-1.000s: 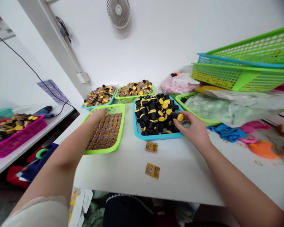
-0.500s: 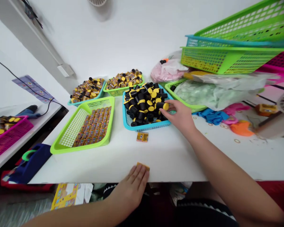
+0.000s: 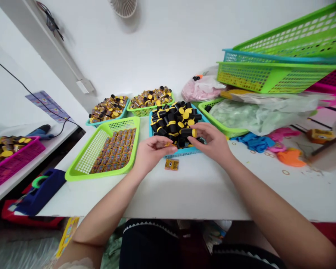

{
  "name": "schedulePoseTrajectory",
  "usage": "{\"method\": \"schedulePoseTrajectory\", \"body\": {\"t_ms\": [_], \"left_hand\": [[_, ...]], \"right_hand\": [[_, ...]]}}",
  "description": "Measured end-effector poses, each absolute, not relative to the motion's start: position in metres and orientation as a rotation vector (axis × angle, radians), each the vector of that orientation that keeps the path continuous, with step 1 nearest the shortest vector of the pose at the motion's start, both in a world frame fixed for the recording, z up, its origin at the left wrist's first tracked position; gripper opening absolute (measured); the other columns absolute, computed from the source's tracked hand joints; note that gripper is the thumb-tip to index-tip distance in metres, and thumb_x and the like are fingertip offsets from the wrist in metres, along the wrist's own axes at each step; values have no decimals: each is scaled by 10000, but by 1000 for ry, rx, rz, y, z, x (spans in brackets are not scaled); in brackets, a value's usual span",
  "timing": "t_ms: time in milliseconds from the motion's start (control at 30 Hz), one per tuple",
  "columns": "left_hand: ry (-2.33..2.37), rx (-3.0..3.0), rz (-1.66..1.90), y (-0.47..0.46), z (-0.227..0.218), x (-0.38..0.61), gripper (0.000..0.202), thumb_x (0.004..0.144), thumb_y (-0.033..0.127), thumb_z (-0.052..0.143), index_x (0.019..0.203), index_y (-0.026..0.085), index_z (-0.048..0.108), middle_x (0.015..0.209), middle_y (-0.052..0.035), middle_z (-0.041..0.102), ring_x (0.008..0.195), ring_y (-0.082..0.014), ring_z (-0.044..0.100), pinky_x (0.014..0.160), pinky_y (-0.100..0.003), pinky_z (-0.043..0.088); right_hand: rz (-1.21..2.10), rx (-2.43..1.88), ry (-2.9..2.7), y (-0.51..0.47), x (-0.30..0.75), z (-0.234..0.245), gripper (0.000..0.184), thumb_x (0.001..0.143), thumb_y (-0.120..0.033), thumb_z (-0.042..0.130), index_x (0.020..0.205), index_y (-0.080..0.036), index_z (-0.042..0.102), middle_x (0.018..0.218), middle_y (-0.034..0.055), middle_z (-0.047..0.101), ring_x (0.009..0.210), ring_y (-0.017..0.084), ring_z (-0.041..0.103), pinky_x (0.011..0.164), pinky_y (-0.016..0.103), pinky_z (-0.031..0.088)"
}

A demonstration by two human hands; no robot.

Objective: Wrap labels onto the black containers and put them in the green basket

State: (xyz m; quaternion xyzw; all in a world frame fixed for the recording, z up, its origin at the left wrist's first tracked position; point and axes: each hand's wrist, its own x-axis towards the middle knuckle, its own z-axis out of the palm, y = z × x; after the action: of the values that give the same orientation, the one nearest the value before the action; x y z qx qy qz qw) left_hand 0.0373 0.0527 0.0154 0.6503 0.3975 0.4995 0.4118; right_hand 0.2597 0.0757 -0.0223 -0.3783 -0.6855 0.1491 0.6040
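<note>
Left hand (image 3: 149, 153) has come up from the table edge, now just apart from right hand (image 3: 212, 141) over front rim of blue plastic basket (image 3: 182, 152).

Far left, lime green plastic basket (image 3: 95, 174) holds rows of printed packets (image 3: 114, 151), neither hand touching it. Left hand half closed, fingertips pinched, apparently on a small yellow label card (image 3: 165, 144), mostly hidden so hard to confirm. Second label card (image 3: 171, 164) lies flat on white table (image 3: 201, 194), just below the blue basket's rim. Right hand curled, fingers and thumb gripping black tube with yellow cap (image 3: 188, 132), cap end to the right, held just above heap of similar capped tubes (image 3: 170, 125) in the blue basket.
</note>
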Motion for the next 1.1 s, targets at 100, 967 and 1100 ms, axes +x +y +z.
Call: {"method": "schedulePoseTrajectory", "body": {"t_ms": [100,967,1100], "left_hand": [[999,1411,1086,60,-8,42,475,670,471,815,1009,166,686,764,-25,733,778,-239,749,650,-353,657],[928,1630,1124,51,-22,28,404,755,402,761,1088,176,716,1019,-62,759,849,-218,734,713,-327,645],[832,1592,1237,50,-24,29,612,725,324,808,1247,206,510,924,-48,751,813,-206,746,703,-299,631]], "right_hand": [[579,-816,-1539,69,259,-19,336,821,-407,692,1109,-237,662,850,27,660,685,135,639,624,288,576],[680,-708,-1790,57,247,-24,293,814,-246,713,1105,-276,708,1018,36,702,743,119,645,685,278,568],[724,-774,-1777,55,246,-23,310,813,-295,713,1120,-254,700,897,31,710,700,127,628,677,288,565]]}}
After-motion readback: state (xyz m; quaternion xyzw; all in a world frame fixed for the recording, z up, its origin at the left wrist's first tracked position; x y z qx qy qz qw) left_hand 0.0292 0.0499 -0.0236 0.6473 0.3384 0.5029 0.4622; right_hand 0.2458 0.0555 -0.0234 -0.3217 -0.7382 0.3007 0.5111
